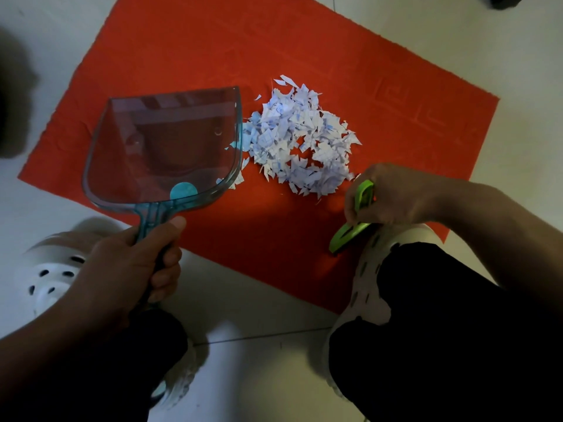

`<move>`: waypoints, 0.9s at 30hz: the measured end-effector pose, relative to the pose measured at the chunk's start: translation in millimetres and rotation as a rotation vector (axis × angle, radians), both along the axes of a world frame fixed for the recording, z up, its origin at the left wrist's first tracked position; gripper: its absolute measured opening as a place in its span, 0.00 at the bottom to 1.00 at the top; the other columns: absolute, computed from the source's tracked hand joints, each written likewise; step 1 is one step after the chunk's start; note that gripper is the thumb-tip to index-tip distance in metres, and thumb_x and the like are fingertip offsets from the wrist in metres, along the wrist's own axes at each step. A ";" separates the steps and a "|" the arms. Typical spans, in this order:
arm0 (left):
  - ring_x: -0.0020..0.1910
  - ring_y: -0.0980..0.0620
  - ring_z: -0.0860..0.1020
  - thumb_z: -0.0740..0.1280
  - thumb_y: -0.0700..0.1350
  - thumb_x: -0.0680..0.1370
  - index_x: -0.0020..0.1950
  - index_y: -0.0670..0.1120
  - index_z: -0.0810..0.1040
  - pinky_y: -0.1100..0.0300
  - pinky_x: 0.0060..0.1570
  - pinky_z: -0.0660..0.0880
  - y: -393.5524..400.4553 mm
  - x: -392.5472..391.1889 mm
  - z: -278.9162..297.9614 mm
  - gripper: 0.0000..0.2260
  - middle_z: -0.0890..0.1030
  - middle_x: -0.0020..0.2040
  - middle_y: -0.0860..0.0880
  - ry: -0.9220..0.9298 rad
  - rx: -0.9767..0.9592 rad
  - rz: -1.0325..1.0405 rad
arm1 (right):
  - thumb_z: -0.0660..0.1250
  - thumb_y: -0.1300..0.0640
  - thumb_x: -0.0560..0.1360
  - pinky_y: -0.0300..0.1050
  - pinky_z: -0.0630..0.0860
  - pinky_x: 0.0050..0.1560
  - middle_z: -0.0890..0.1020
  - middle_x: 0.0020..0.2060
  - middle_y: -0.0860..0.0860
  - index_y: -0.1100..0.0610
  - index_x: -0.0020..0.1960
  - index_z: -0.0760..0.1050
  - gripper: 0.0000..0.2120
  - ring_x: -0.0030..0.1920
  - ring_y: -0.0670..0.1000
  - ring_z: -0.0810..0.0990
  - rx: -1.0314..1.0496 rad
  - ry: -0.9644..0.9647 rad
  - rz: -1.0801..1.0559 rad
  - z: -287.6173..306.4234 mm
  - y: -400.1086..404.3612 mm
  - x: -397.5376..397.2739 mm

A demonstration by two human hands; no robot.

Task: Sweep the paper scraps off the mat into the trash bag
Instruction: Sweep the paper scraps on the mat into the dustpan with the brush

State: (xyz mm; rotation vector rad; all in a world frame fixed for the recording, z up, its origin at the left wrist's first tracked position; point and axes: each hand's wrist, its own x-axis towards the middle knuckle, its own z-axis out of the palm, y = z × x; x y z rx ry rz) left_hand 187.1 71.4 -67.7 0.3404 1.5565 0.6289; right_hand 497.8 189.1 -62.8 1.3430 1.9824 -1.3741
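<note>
Pale floor tiles lie nearest. Left hand fingers wrap the clear teal plastic dustpan. Right hand fingers curl round a green plastic brush. White paper scraps pile on the red cloth mat, beside the dustpan. A hard sweep could scatter them.

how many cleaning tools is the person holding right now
2: a clear teal dustpan gripped by its handle in the left hand, beside the scraps; a green brush held in the right hand, mostly hidden.
</note>
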 end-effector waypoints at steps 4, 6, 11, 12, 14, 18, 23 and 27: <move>0.15 0.57 0.61 0.67 0.53 0.73 0.34 0.43 0.65 0.67 0.13 0.59 0.5 -1.0 0.1 0.17 0.65 0.20 0.51 -0.008 0.001 0.004 | 0.70 0.64 0.71 0.34 0.74 0.40 0.83 0.37 0.41 0.49 0.39 0.81 0.10 0.38 0.39 0.80 0.198 0.120 -0.066 6.9 1.7 1.4; 0.14 0.56 0.61 0.66 0.53 0.74 0.33 0.43 0.65 0.67 0.13 0.59 0.8 -1.4 0.7 0.18 0.65 0.19 0.50 -0.007 -0.008 -0.008 | 0.69 0.64 0.70 0.30 0.72 0.39 0.83 0.36 0.40 0.49 0.39 0.82 0.10 0.37 0.38 0.80 0.197 0.175 -0.084 13.0 2.0 4.3; 0.14 0.57 0.61 0.67 0.54 0.72 0.34 0.43 0.65 0.67 0.13 0.59 1.9 -1.0 0.9 0.18 0.65 0.19 0.50 -0.007 -0.006 -0.024 | 0.70 0.62 0.71 0.36 0.74 0.41 0.83 0.37 0.42 0.49 0.38 0.80 0.09 0.39 0.40 0.81 -0.015 0.023 0.027 5.1 -5.1 9.8; 0.14 0.57 0.61 0.67 0.54 0.72 0.33 0.43 0.65 0.67 0.14 0.59 2.1 -0.4 0.8 0.18 0.65 0.19 0.50 -0.005 -0.002 -0.028 | 0.70 0.61 0.71 0.36 0.73 0.42 0.83 0.37 0.42 0.48 0.38 0.80 0.09 0.39 0.40 0.80 -0.021 -0.006 0.042 1.1 -6.5 9.8; 0.14 0.56 0.61 0.67 0.54 0.71 0.33 0.42 0.65 0.67 0.14 0.60 2.3 -0.1 0.7 0.18 0.65 0.19 0.51 -0.001 0.002 -0.037 | 0.70 0.61 0.72 0.38 0.73 0.42 0.82 0.38 0.42 0.47 0.38 0.80 0.10 0.40 0.41 0.80 0.008 -0.029 0.043 -3.9 -7.1 8.8; 0.15 0.56 0.61 0.68 0.56 0.69 0.33 0.43 0.65 0.67 0.14 0.60 2.5 0.2 -0.7 0.19 0.65 0.19 0.51 0.007 0.011 -0.033 | 0.70 0.65 0.70 0.49 0.79 0.45 0.84 0.40 0.46 0.51 0.41 0.82 0.09 0.42 0.48 0.82 0.233 0.102 -0.019 0.8 -3.1 10.3; 0.15 0.56 0.61 0.76 0.63 0.59 0.30 0.45 0.67 0.67 0.14 0.60 2.5 -1.3 0.5 0.26 0.65 0.20 0.52 -0.023 0.016 -0.045 | 0.69 0.67 0.69 0.46 0.78 0.42 0.84 0.38 0.45 0.51 0.40 0.83 0.11 0.40 0.45 0.82 0.181 0.174 -0.090 9.0 0.2 18.4; 0.14 0.55 0.61 0.74 0.62 0.62 0.30 0.44 0.67 0.67 0.14 0.60 2.7 -1.2 1.9 0.25 0.64 0.19 0.51 -0.005 -0.016 -0.073 | 0.70 0.64 0.71 0.41 0.77 0.43 0.83 0.37 0.42 0.50 0.39 0.81 0.09 0.39 0.42 0.81 0.050 0.049 -0.019 -2.6 -3.7 16.2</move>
